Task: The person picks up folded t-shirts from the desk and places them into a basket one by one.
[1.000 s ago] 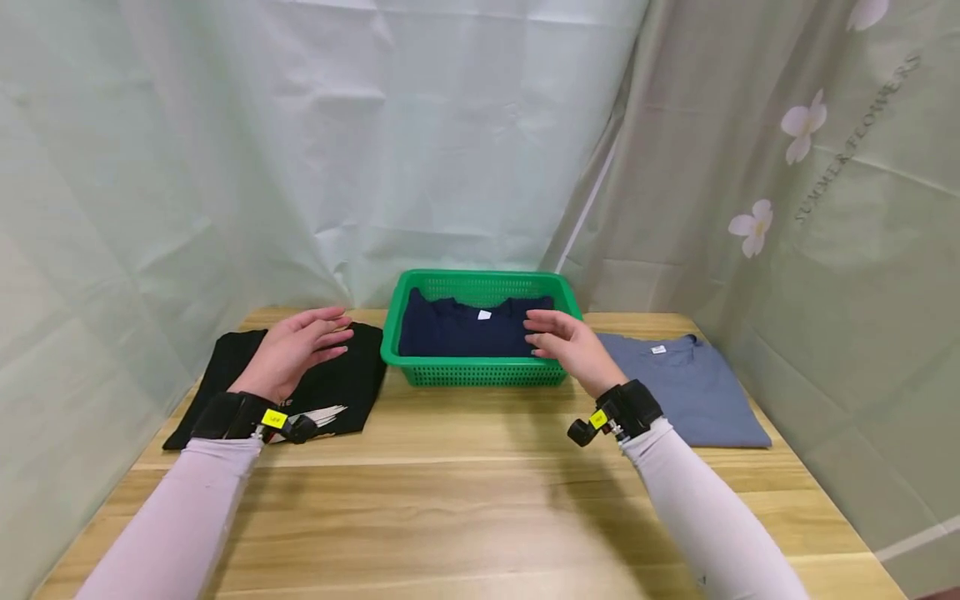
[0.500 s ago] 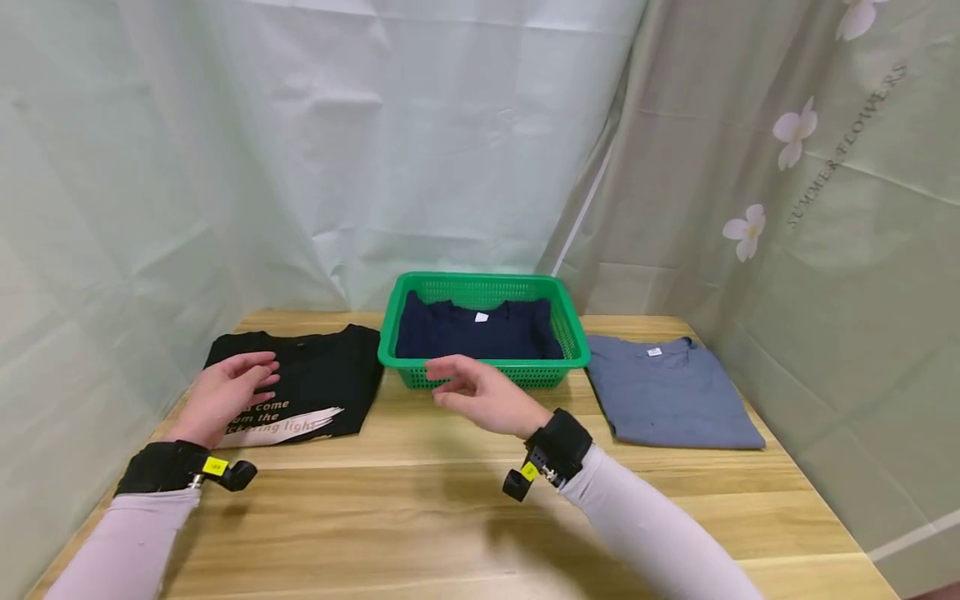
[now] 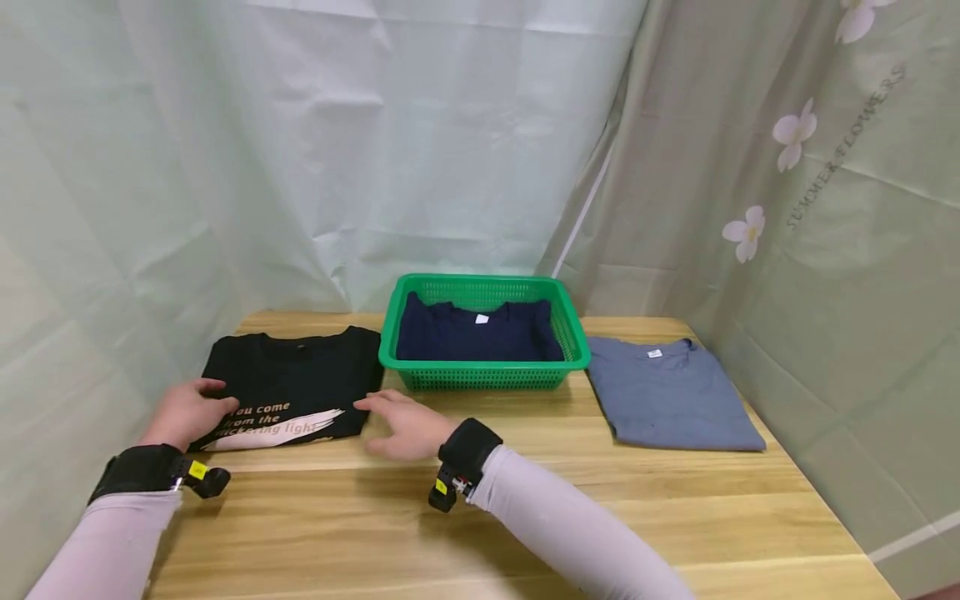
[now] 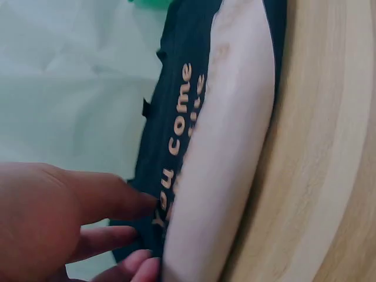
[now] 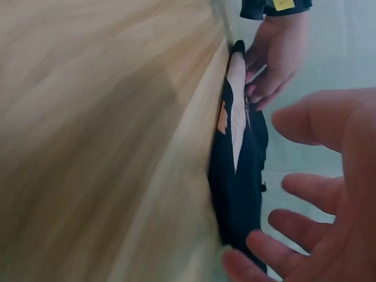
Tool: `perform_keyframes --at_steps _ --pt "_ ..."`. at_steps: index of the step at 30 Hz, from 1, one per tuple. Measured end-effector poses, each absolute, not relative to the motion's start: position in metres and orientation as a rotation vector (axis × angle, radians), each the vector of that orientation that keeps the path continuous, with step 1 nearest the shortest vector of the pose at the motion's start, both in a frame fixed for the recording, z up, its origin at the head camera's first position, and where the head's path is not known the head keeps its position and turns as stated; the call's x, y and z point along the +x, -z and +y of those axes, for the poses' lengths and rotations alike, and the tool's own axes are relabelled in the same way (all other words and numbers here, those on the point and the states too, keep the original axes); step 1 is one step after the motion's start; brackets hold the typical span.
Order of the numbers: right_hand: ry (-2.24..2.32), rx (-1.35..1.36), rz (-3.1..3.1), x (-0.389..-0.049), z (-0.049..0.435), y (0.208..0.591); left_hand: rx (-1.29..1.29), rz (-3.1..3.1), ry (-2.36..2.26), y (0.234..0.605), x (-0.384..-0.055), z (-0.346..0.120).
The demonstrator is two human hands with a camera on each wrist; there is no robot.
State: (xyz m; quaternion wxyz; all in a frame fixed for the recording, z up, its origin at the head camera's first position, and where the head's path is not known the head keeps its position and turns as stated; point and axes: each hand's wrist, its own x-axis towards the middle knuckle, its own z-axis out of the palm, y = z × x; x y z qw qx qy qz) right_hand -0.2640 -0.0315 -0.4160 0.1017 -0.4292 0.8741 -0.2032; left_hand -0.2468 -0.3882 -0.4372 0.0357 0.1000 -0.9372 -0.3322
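- Our left hand (image 3: 183, 412), fingers loosely bent, and right hand (image 3: 408, 427), fingers spread, flank the folded black T-shirt (image 3: 315, 371) left of the green plastic basket (image 3: 487, 377); neither visibly grips it.
- We'd best support both sides evenly, keeping folds together.
- Soft-looking cloth, pale brushstroke print (image 3: 277, 432); smooth woodgrain table (image 3: 315, 517).

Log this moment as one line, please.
left hand: at black shirt's left end | right hand: near its right end | navy shirt: inside green basket | gray shirt: on table
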Motion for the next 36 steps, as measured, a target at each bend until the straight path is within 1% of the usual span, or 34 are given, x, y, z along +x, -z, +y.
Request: perform_keyframes --at_steps 6,11,22,28,36 --pt "0.499 -1.161 2.563 -0.266 -0.056 0.430 0.300 -2.950 1.040 0.439 -0.250 -0.396" --pt "0.367 -1.109 2.633 -0.267 -0.064 0.435 0.335 -2.976 1.076 0.439 -0.254 -0.398" --pt "0.237 -1.110 2.662 -0.267 -0.064 0.435 0.361 -2.961 1.092 0.440 -0.248 -0.398" --pt "0.187 -1.084 2.680 -0.263 -0.060 0.430 0.356 -2.966 1.073 0.439 -0.243 -0.394" --pt "0.119 -1.131 2.678 -0.254 -0.053 0.435 0.380 -2.936 1.048 0.446 -0.232 -0.390"
